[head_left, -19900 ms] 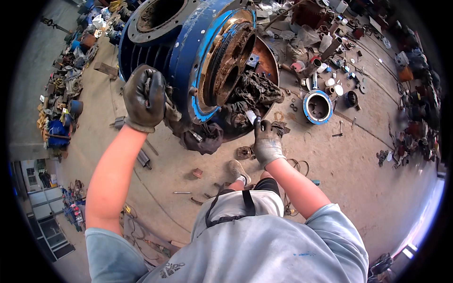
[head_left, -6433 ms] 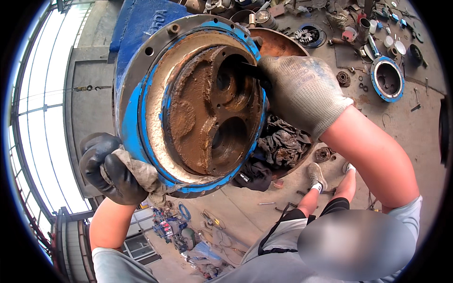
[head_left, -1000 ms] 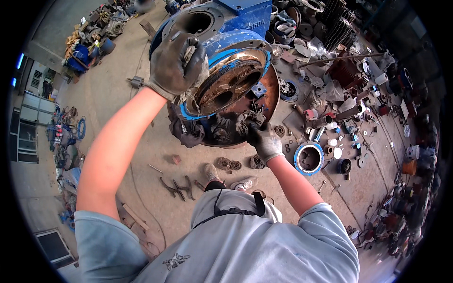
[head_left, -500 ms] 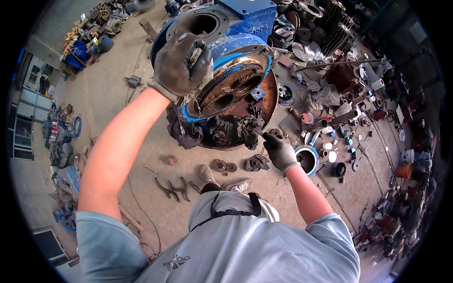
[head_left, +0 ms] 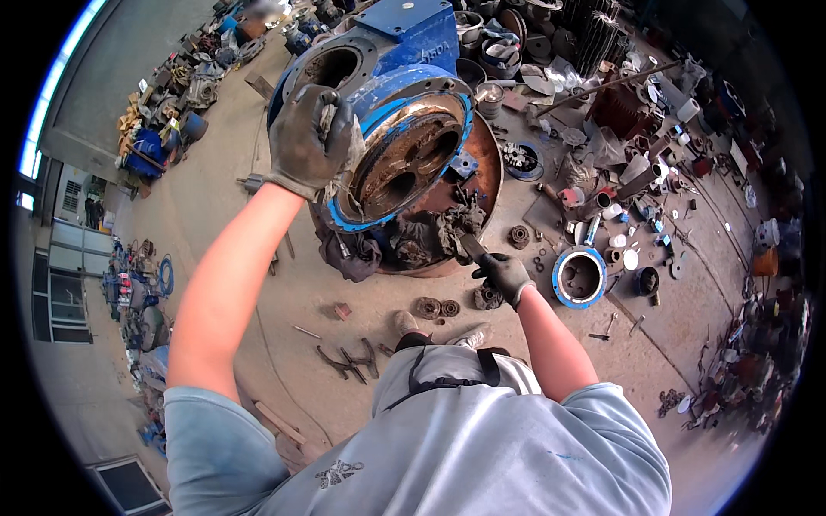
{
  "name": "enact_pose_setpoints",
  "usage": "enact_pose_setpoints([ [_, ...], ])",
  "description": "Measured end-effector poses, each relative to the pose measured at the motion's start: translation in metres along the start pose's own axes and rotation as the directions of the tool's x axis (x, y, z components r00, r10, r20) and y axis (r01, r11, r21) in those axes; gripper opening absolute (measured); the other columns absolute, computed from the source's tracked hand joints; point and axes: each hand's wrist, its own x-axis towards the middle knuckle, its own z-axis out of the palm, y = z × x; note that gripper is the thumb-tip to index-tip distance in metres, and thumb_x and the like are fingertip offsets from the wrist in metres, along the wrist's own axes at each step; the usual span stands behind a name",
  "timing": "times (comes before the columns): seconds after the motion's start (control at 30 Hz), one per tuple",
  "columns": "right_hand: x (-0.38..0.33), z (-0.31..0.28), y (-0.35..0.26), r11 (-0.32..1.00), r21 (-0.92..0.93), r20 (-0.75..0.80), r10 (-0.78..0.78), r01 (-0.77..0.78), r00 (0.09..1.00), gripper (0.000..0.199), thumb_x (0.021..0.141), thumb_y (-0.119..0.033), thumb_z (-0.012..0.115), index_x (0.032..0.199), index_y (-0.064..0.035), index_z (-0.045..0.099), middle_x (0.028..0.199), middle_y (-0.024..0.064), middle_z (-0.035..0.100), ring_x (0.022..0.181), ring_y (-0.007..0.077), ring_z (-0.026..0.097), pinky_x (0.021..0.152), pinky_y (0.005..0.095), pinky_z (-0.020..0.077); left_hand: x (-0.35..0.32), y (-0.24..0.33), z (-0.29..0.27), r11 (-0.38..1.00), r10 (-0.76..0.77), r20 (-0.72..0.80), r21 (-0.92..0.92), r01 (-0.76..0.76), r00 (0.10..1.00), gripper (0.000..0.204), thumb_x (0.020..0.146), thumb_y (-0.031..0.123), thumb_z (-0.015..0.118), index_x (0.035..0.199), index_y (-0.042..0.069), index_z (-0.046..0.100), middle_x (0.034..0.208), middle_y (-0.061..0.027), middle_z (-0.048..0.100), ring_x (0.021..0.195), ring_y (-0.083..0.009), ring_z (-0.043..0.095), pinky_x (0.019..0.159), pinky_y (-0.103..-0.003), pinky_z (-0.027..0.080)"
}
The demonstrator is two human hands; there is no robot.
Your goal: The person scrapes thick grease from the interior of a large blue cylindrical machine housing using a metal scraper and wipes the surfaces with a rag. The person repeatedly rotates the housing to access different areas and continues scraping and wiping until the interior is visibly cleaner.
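The bare left arm is reaching up and forward, its dark-gloved left hand (head_left: pixel 311 138) curling its fingers closed in a grasp. The right arm is extending lower, elbow bent, its dark-gloved right hand (head_left: pixel 506 275) closing in a fist-like grip.

Ring (head_left: pixel 579 276) right of housing (head_left: pixel 397 129)

Large blue housing (head_left: pixel 404 129) lying tilted on the floor, round open face showing rusty, grimy bores, blue flange rim chipped, dark flat tool (head_left: pixel 472 248) angling up toward greasy parts beneath it
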Motion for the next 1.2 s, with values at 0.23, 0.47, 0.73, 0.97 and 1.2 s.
enact_pose_setpoints([
  [0.23,-0.067,-0.003,-0.019,0.979,0.143,-0.118,-0.130,0.146,0.985,0.045,0.113,-0.037,0.064,0.135,0.0006,0.075,0.095,0.0108,0.083,0.064,0.0149,0.071,0.060,0.0323,0.0577,-0.002,-0.002,0.005,1.000,-0.008,0.080,-0.022,0.009,0.997,0.015,0.103,0.014,0.068,0.112,0.002,0.065,0.102,-0.0183,0.069,0.092,-0.0397,0.070,0.083,-0.047,0.056],
  [0.47,-0.079,0.076,-0.049,0.913,0.235,-0.109,-0.316,0.334,0.942,0.039,0.114,-0.032,0.062,0.138,-0.0038,0.072,0.092,0.0075,0.080,0.069,0.0134,0.070,0.068,0.0338,0.0587,0.009,-0.008,-0.002,0.997,0.071,0.255,-0.024,-0.067,0.964,0.013,0.109,0.009,0.058,0.115,-0.002,0.063,0.107,-0.0155,0.066,0.096,-0.0286,0.066,0.090,-0.041,0.053],
  [0.73,-0.029,0.112,-0.102,0.682,-0.374,-0.198,-0.721,0.629,0.664,0.036,0.104,-0.018,0.067,0.138,-0.0058,0.068,0.110,0.0227,0.076,0.102,0.0447,0.074,0.087,0.0533,0.0593,0.001,-0.030,-0.006,0.982,0.139,0.322,-0.168,-0.088,0.937,0.017,0.109,0.009,0.059,0.122,-0.001,0.059,0.114,-0.0149,0.064,0.105,-0.0271,0.063,0.099,-0.042,0.051],
  [0.97,-0.012,0.113,-0.139,0.395,-0.812,-0.202,-0.881,0.430,0.428,0.041,0.093,-0.010,0.067,0.134,-0.0072,0.066,0.106,0.0184,0.071,0.092,0.0364,0.079,0.074,0.0489,0.0649,-0.020,-0.051,-0.003,0.935,0.338,0.207,-0.182,-0.303,0.918,0.029,0.113,0.017,0.063,0.136,0.002,0.054,0.127,-0.0151,0.061,0.116,-0.0272,0.061,0.102,-0.044,0.052],
  [1.2,-0.024,0.157,-0.131,0.482,-0.823,-0.242,-0.776,0.300,0.583,0.046,0.095,-0.013,0.067,0.140,-0.0130,0.066,0.115,0.0167,0.072,0.095,0.0386,0.079,0.078,0.0497,0.0654,-0.052,-0.090,-0.017,0.890,0.441,0.185,-0.215,-0.402,0.878,0.039,0.118,0.034,0.054,0.144,0.006,0.046,0.135,-0.0180,0.057,0.125,-0.0319,0.060,0.108,-0.047,0.052],
])
